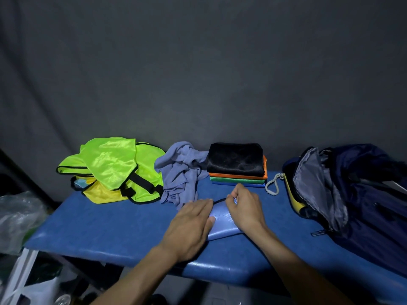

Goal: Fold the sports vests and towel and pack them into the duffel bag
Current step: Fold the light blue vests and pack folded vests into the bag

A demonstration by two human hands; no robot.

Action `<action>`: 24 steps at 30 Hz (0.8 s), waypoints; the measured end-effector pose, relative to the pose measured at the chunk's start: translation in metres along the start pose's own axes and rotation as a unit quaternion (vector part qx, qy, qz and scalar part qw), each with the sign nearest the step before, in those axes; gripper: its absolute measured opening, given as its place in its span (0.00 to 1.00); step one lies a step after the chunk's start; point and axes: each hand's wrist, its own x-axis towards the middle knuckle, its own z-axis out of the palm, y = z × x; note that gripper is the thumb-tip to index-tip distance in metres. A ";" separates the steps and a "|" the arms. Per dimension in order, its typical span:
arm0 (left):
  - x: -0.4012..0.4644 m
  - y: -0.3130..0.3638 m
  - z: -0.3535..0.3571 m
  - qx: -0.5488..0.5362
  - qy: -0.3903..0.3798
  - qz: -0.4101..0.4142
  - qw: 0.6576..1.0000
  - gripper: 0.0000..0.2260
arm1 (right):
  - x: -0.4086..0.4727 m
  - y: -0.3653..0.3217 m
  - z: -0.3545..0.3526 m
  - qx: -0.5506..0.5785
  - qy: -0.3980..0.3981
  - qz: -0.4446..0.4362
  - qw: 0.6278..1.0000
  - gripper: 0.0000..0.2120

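Blue vest point(220, 221), smooth w/ fine mesh, folded small at table point(99, 227) front edge betw. both hands. Left hand point(191, 223) lies flat on it, fingers straight; right hand point(244, 205) pinches its far corner, black trim. Glossy neon vests point(112, 170) heaped left, crumpled grey towel point(180, 172), neat folded stack point(237, 166), duffel bag point(352, 194) gaping, cut off right.

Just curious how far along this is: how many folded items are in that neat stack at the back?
4 show: black on top, then orange, green and blue edges, stacked between the grey towel and duffel bag. Thinner layers may be hidden.
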 end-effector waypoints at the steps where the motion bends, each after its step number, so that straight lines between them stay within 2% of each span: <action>1: -0.003 -0.004 0.002 0.000 -0.014 -0.016 1.000 0.29 | 0.000 0.000 0.000 -0.001 -0.003 -0.003 1.000 0.10; 3: -0.004 -0.015 0.001 -0.030 -0.041 -0.048 0.998 0.37 | 0.002 0.001 0.001 0.007 -0.005 0.005 1.000 0.09; 5: -0.004 -0.020 0.001 -0.046 -0.043 -0.063 0.996 0.39 | 0.004 0.003 0.002 0.024 -0.006 0.029 0.999 0.09; 11: 0.006 -0.006 -0.002 0.099 -0.044 -0.060 0.992 0.35 | 0.007 0.015 -0.008 0.106 0.008 0.046 0.993 0.08; 14: 0.025 -0.004 -0.008 0.077 -0.065 -0.063 0.993 0.33 | 0.011 0.024 -0.020 0.170 0.037 0.027 0.984 0.08; 16: 0.036 -0.004 -0.007 0.049 -0.097 -0.073 0.991 0.28 | 0.010 0.027 -0.026 0.221 0.049 0.027 0.974 0.09; 18: 0.041 -0.005 -0.002 0.059 -0.088 -0.069 0.992 0.22 | 0.007 0.032 -0.029 0.262 0.024 0.051 0.963 0.13; 22: 0.050 -0.007 0.004 0.053 -0.027 -0.048 0.997 0.15 | 0.002 0.041 -0.036 0.332 -0.089 0.124 0.931 0.26; 24: 0.059 -0.011 0.002 0.073 0.025 -0.002 0.997 0.12 | 0.000 0.042 -0.040 0.370 -0.123 0.128 0.912 0.22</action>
